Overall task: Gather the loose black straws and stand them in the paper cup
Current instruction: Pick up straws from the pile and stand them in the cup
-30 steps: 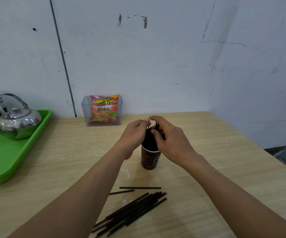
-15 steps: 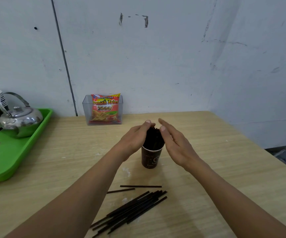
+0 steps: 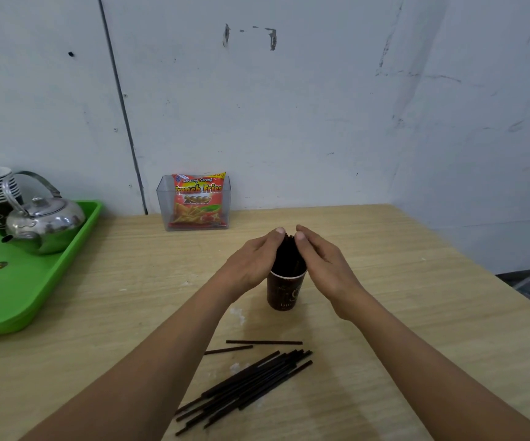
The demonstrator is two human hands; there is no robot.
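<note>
Since half a second ago both hands have closed in: the left hand (image 3: 252, 264) and right hand (image 3: 322, 265) now cup the bundled straws (image 3: 286, 257) standing in the brown paper cup (image 3: 284, 292), each grip curved flat against them, fingertips nearly meeting. Nearer than the cup, thin matte black loose straws (image 3: 247, 385) lie fanned on the pale woodgrain surface (image 3: 416, 313).

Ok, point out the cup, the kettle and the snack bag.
cup (image 3: 284, 294), head view, front wall.
kettle (image 3: 45, 222), head view, body.
snack bag (image 3: 198, 200), head view, front face.
</note>
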